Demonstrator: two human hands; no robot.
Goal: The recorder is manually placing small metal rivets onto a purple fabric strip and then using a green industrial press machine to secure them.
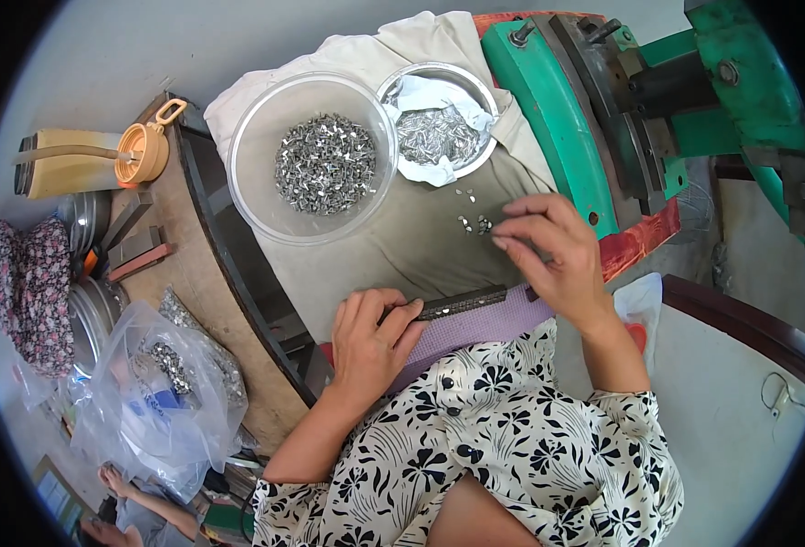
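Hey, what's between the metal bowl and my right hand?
The head view shows small metal pieces on the cloth between the metal bowl and your right hand.

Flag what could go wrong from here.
1. The loose metal pieces lie uncontained on the cloth by the right hand; a stray brush could scatter them.
2. The left hand holds the dark bar near one end, so it might swing if bumped.
3. The clear tub and metal bowl stand close together, both holding small parts; a spill could mix them.
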